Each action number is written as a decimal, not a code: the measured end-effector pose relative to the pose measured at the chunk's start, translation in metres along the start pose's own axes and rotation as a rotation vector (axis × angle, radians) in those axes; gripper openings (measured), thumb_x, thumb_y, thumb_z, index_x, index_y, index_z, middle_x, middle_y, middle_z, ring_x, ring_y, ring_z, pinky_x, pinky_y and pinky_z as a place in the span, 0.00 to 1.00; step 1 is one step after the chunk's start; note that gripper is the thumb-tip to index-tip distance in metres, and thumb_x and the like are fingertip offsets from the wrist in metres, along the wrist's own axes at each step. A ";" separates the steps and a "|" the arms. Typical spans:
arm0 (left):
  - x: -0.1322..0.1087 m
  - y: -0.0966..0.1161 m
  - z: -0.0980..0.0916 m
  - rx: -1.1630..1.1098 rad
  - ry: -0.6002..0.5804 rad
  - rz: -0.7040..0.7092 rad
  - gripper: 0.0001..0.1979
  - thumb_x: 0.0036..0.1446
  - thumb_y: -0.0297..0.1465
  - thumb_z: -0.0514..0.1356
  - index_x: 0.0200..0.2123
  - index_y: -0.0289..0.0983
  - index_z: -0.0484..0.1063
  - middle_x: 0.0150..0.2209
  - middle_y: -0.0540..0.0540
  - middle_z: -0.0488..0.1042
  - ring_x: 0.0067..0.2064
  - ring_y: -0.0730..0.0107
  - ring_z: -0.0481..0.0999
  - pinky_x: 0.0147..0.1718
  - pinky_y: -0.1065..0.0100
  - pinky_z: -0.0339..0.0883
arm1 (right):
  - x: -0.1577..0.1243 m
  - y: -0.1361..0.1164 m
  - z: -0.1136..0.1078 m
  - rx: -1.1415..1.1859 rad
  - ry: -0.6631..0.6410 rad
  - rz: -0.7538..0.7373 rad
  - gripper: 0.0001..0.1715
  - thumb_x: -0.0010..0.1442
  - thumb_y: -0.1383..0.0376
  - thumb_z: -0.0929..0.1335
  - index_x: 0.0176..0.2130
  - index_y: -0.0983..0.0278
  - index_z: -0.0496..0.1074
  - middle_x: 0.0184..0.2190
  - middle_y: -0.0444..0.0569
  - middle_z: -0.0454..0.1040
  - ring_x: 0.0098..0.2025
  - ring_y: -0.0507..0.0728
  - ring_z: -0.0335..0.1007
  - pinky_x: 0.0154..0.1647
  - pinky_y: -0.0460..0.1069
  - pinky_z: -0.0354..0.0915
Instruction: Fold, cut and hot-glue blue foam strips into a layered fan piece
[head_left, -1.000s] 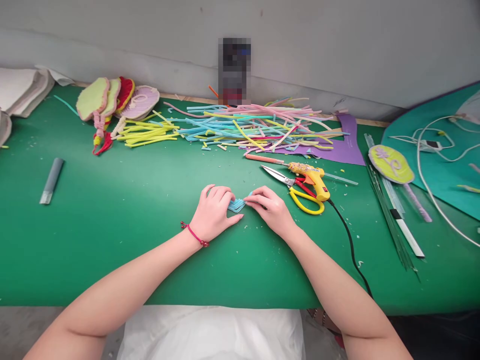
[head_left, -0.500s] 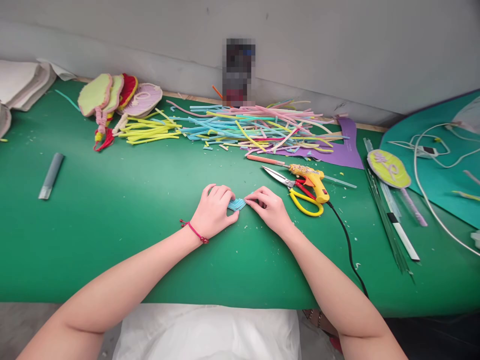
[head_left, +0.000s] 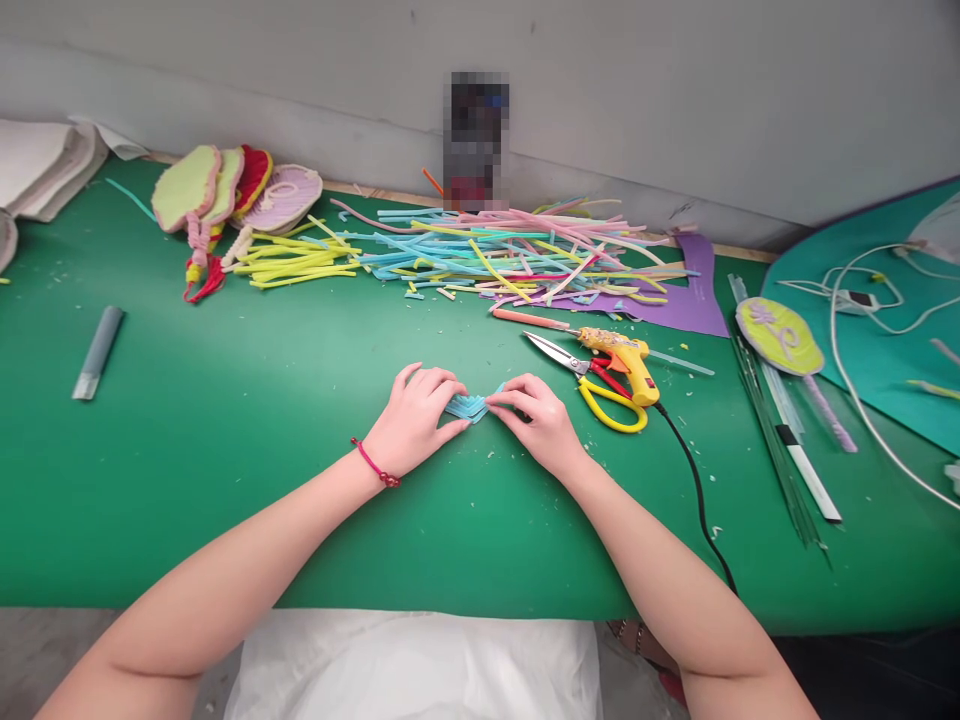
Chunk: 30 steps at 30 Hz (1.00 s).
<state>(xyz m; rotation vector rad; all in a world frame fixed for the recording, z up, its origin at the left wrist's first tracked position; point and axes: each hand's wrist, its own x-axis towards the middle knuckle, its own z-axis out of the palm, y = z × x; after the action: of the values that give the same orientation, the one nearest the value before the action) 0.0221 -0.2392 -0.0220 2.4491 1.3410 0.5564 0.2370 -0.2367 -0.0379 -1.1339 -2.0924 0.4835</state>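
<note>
Between my hands, just over the green table [head_left: 360,540], is a small piece of light-blue pipe cleaner strips [head_left: 470,407] lying side by side in a bent shape. The thumb and fingers of my left hand [head_left: 418,418] grip its left side. At its right end, my right hand [head_left: 538,420] pinches it between thumb and fingertips. My fingers hide both ends of the piece. To the right of my right hand lie scissors with yellow handles [head_left: 611,408] and a yellow hot glue gun [head_left: 626,362].
Loose pipe cleaners [head_left: 495,255] lie heaped at the back, partly on a purple sheet [head_left: 701,290]. Finished fans [head_left: 187,185] lie back left, a grey tube [head_left: 99,352] at left. On the right are a yellow fan [head_left: 780,335], thin green rods [head_left: 772,460] and a black cord [head_left: 697,480].
My left hand has shifted slightly left along the blue piece, so more of it shows between my hands. My right hand stays almost in place, still pinching.
</note>
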 end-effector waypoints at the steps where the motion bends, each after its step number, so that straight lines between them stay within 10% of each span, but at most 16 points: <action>1: 0.000 -0.002 -0.003 0.005 -0.004 0.000 0.10 0.58 0.33 0.59 0.43 0.40 0.67 0.45 0.45 0.72 0.50 0.62 0.70 0.60 0.51 0.49 | 0.000 -0.001 0.000 -0.020 -0.001 -0.034 0.09 0.63 0.64 0.65 0.38 0.58 0.76 0.34 0.49 0.71 0.37 0.55 0.68 0.39 0.51 0.68; 30: 0.003 -0.021 -0.006 -0.028 -0.073 -0.049 0.06 0.59 0.34 0.58 0.34 0.39 0.75 0.36 0.47 0.76 0.38 0.63 0.72 0.41 0.60 0.63 | -0.003 -0.001 0.009 0.000 -0.083 -0.169 0.12 0.65 0.64 0.64 0.45 0.59 0.75 0.37 0.51 0.72 0.39 0.56 0.67 0.40 0.53 0.69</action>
<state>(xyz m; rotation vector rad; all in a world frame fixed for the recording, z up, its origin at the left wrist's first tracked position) 0.0055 -0.2256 -0.0248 2.3830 1.3515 0.4662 0.2314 -0.2398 -0.0451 -0.9414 -2.2367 0.4559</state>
